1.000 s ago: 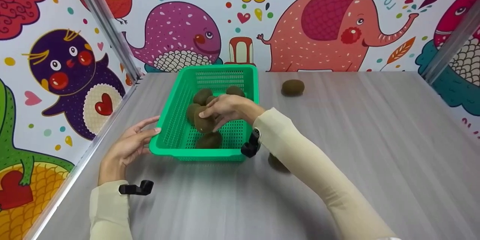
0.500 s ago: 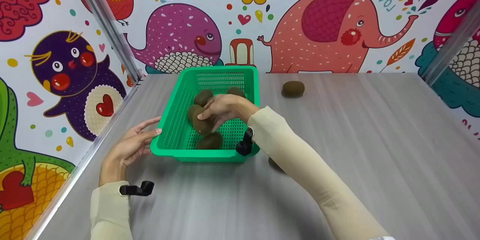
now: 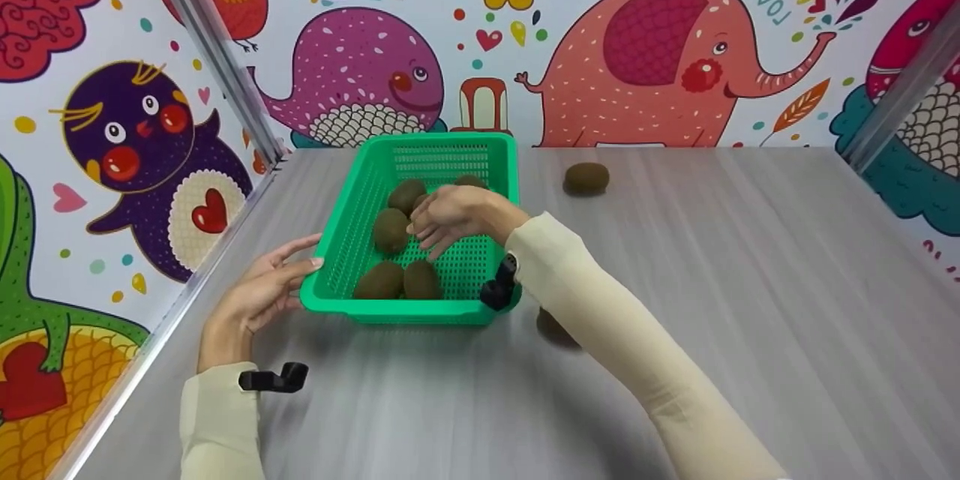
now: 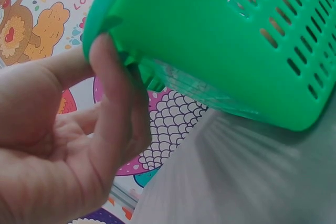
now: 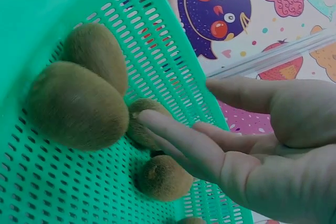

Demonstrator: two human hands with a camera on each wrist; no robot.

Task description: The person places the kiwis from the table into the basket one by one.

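A green plastic basket [image 3: 420, 307] stands on the table with several brown kiwis inside. My left hand [image 3: 255, 289] holds its left rim near the front corner; in the left wrist view the fingertips [image 4: 105, 56] are right at the rim. Over the middle of the basket hovers my right hand [image 3: 459, 214], fingers spread loosely and holding nothing. Two kiwis lie side by side at the basket's front, a left one [image 3: 379, 282] and a right one [image 3: 422, 280]. Another kiwi [image 3: 391, 231] sits just left of the right fingertips. The hand partly hides those further back.
One kiwi [image 3: 586, 179] lies on the grey table [image 3: 750, 277] behind and right of the basket. Another kiwi [image 3: 556, 330], partly covered by the right forearm, is near the basket's front right corner. Printed cartoon walls [image 3: 630, 52] border the table.
My right hand has let go of a kiwi, which now lies at the basket's front left. The front kiwi beside it has turned. My left hand stays at the rim.
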